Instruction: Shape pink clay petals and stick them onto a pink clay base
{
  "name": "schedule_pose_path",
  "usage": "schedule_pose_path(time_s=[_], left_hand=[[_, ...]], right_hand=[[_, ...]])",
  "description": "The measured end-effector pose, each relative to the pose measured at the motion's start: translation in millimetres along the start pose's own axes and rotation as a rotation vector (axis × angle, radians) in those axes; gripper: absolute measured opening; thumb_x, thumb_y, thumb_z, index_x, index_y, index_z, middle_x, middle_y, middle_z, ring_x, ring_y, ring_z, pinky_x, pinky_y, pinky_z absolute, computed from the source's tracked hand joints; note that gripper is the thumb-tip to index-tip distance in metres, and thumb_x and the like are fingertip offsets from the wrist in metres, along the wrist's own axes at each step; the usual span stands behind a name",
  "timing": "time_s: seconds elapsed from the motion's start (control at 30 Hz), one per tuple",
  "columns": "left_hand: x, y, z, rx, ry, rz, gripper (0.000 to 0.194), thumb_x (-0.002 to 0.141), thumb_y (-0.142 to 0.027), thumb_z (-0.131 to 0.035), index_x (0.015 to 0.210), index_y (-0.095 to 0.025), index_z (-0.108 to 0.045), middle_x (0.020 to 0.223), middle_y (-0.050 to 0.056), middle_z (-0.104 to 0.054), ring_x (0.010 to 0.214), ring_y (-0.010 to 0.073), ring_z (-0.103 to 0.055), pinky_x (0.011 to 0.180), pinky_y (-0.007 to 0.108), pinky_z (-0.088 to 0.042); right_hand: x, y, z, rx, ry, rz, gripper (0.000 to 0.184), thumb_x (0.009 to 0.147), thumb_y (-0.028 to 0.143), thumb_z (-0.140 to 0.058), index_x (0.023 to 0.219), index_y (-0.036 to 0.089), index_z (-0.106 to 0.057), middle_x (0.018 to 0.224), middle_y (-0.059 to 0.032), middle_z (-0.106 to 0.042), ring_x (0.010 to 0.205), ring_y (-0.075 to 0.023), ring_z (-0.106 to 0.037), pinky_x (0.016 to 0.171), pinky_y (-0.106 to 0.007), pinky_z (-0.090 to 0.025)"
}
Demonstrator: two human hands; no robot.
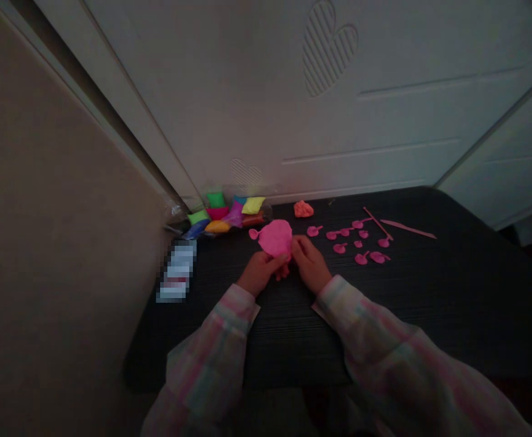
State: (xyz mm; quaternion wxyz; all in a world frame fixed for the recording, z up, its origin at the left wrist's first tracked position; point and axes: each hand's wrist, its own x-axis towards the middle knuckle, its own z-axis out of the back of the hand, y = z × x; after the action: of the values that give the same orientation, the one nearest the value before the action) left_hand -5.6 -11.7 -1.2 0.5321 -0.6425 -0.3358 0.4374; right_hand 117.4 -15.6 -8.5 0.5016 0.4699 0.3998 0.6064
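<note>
A flat, roundish sheet of pink modelling clay (275, 237) is held up above the dark table. My left hand (261, 270) grips its lower edge, thumb in front and fingers curled behind. My right hand (310, 262) pinches the sheet's right edge between thumb and fingers. A small pink clay disc with a short stem (253, 233) shows just left of the sheet; whether it touches the sheet I cannot tell. To the right of my right hand lie several more small pink stemmed pieces (340, 248). An orange clay lump (303, 209) rests behind my hands.
Coloured clay packets (218, 226) lie in clear plastic at the back left of the table (284, 340). A blurred-out rectangular item (177, 271) is at the left edge. On the right are a thin pink stick (377, 223) and a flat pink strip (408, 229). A white panel (229, 91) stands behind.
</note>
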Motion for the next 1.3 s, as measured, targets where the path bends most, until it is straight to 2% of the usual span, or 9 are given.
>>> schedule_pose_path(time_s=[0.13, 0.23, 0.6, 0.77, 0.9, 1.07, 1.17, 1.3], left_hand=[[0, -1, 3.6, 0.011, -0.082, -0.077, 0.026, 0.068, -0.032, -0.047, 0.054, -0.011, -0.051, 0.045, -0.002, -0.049, 0.039, 0.0038, -0.04, 0.04, 0.017, -0.03], [-1, -2, 3.8, 0.04, -0.072, -0.101, 0.028, 0.069, -0.031, -0.046, 0.051, -0.011, -0.051, 0.044, -0.002, -0.048, 0.039, 0.0035, -0.039, 0.04, 0.017, -0.029], [-1, -4, 4.4, 0.1, -0.033, -0.088, 0.028, 0.069, -0.032, -0.046, 0.05, -0.011, -0.051, 0.043, -0.002, -0.048, 0.038, 0.0044, -0.038, 0.04, 0.018, -0.028], [1, 0, 7.2, 0.027, -0.046, -0.084, 0.026, 0.067, -0.033, -0.048, 0.052, -0.011, -0.052, 0.046, -0.001, -0.05, 0.041, 0.0052, -0.041, 0.042, 0.019, -0.029], [1, 4, 8.8, -0.027, -0.082, -0.085, 0.024, 0.063, -0.034, -0.053, 0.063, -0.01, -0.056, 0.054, 0.001, -0.053, 0.045, 0.0065, -0.044, 0.044, 0.02, -0.031], [3, 5, 5.2, -0.284, -0.173, -0.125, 0.031, 0.065, -0.043, -0.047, 0.065, -0.013, -0.049, 0.053, -0.001, -0.048, 0.044, 0.0068, -0.043, 0.04, 0.02, -0.029], [5, 7, 3.2, -0.242, -0.248, -0.153, 0.026, 0.065, -0.039, -0.05, 0.063, -0.012, -0.048, 0.051, -0.003, -0.046, 0.041, 0.0046, -0.039, 0.04, 0.019, -0.027], [5, 5, 3.4, -0.119, -0.314, -0.193, 0.025, 0.067, -0.037, -0.048, 0.06, -0.013, -0.048, 0.046, -0.003, -0.046, 0.04, 0.0045, -0.038, 0.042, 0.019, -0.028]], right_hand=[[1, 1, 2, -0.061, 0.149, 0.034, 0.028, 0.076, 0.038, -0.031, 0.061, 0.018, -0.043, 0.057, 0.0036, -0.043, 0.056, -0.0085, -0.042, 0.054, -0.021, -0.032], [0, 2, 4, -0.084, 0.204, 0.077, 0.026, 0.077, 0.036, -0.032, 0.062, 0.017, -0.044, 0.059, 0.0029, -0.046, 0.058, -0.0089, -0.044, 0.057, -0.022, -0.033], [2, 4, 7, -0.124, 0.14, 0.066, 0.023, 0.075, 0.034, -0.035, 0.062, 0.017, -0.042, 0.056, 0.004, -0.041, 0.053, -0.008, -0.039, 0.052, -0.021, -0.03], [4, 2, 10, -0.071, 0.139, 0.061, 0.023, 0.076, 0.034, -0.034, 0.062, 0.017, -0.04, 0.055, 0.0046, -0.037, 0.053, -0.0076, -0.036, 0.051, -0.02, -0.029], [4, 1, 11, -0.094, 0.15, 0.107, 0.022, 0.078, 0.031, -0.031, 0.062, 0.018, -0.038, 0.056, 0.0042, -0.037, 0.054, -0.0079, -0.036, 0.052, -0.02, -0.029], [2, 5, 9, -0.209, 0.185, 0.213, 0.018, 0.078, 0.025, -0.031, 0.064, 0.018, -0.039, 0.06, 0.0027, -0.039, 0.058, -0.009, -0.038, 0.056, -0.021, -0.029], [1, 5, 6, -0.222, 0.166, 0.23, 0.017, 0.078, 0.024, -0.031, 0.063, 0.018, -0.038, 0.06, 0.0027, -0.039, 0.058, -0.009, -0.038, 0.056, -0.021, -0.029], [2, 2, 6, -0.164, 0.112, 0.146, 0.022, 0.078, 0.029, -0.029, 0.061, 0.018, -0.037, 0.056, 0.0041, -0.036, 0.053, -0.0083, -0.036, 0.052, -0.021, -0.028]])
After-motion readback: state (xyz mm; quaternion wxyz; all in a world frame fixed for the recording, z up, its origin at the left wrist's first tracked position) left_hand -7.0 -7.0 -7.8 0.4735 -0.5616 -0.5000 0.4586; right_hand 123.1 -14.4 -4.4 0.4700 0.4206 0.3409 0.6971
